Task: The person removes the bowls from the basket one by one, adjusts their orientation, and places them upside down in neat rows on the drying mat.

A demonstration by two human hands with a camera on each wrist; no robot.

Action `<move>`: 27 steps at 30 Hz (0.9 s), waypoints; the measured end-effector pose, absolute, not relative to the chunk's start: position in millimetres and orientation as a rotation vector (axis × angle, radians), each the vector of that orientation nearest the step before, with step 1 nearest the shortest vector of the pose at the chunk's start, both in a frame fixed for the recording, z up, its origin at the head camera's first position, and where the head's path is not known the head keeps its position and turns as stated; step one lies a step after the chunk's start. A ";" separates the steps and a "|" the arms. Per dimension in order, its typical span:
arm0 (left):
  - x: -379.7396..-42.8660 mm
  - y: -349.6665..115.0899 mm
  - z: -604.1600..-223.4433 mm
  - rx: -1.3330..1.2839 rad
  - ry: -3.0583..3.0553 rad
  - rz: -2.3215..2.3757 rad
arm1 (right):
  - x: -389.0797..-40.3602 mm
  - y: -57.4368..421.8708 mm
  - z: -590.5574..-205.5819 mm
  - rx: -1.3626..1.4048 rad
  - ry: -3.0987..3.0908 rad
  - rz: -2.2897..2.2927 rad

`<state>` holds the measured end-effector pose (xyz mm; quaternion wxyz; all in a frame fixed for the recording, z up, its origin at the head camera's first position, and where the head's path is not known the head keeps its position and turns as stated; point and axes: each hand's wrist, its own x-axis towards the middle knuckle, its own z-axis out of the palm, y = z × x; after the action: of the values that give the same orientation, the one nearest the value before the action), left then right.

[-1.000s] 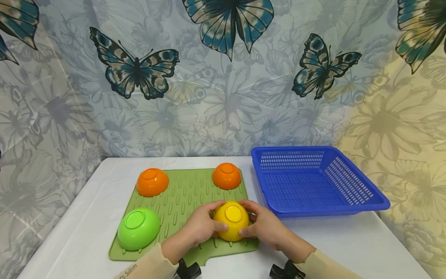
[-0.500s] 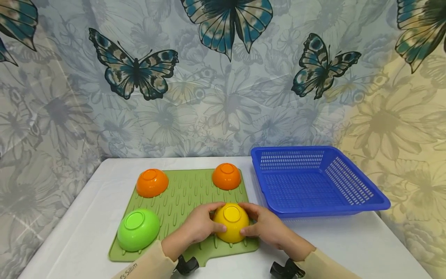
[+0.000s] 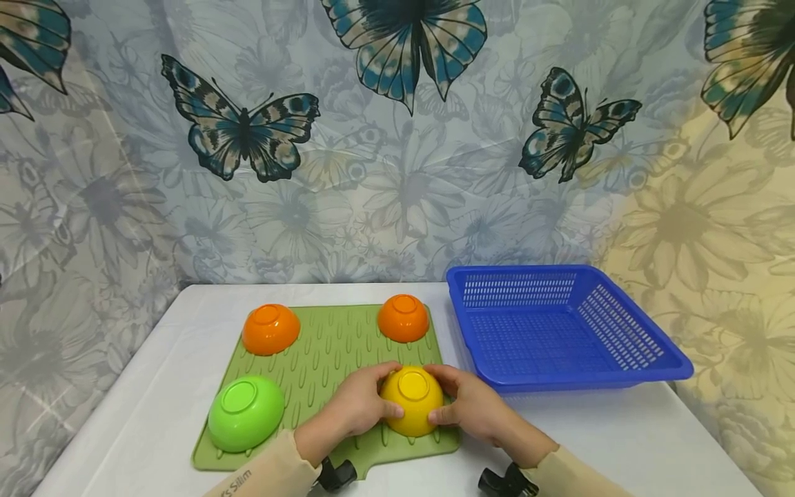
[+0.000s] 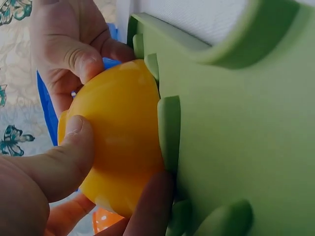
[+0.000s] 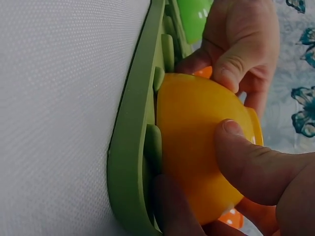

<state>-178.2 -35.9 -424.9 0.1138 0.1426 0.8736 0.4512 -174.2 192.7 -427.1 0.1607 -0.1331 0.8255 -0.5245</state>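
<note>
A yellow bowl [image 3: 413, 402] lies upside down at the front right corner of a green ribbed drying mat [image 3: 329, 359]. My left hand [image 3: 360, 400] curls round its left side, thumb on the near wall and fingers behind. From the right, my right hand [image 3: 467, 404] grips it the same way. Both wrist views show the yellow bowl's [image 4: 118, 132] rim right at the mat's raised ridges [image 5: 153, 147]. An upturned green bowl [image 3: 246, 414] sits at the mat's front left. Two orange bowls, one at the back left [image 3: 270, 330] and one at the back right [image 3: 403, 318], are also upside down.
A blue slotted plastic basket [image 3: 559, 338] stands to the right of the mat on a white-covered table [image 3: 596, 428]. Behind the table hangs a butterfly-print cloth [image 3: 397, 193].
The head view has shifted slightly, so everything sits a little lower in it. Both hands keep their hold on the yellow bowl, which stays at the same spot on the mat.
</note>
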 end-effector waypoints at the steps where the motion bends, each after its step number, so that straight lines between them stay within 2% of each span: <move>1: -178.5 -35.6 -424.8 0.419 2.568 1.322 | -174.4 192.6 -426.7 -0.379 2.362 -1.494; 27: -172.9 -31.9 -423.4 0.390 2.575 1.275 | -166.9 188.2 -427.2 -0.373 2.515 -1.373</move>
<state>-172.9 -31.9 -423.4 0.1206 0.1336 0.8816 0.4364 -166.9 188.2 -427.2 0.1258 -0.1281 0.8634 -0.4715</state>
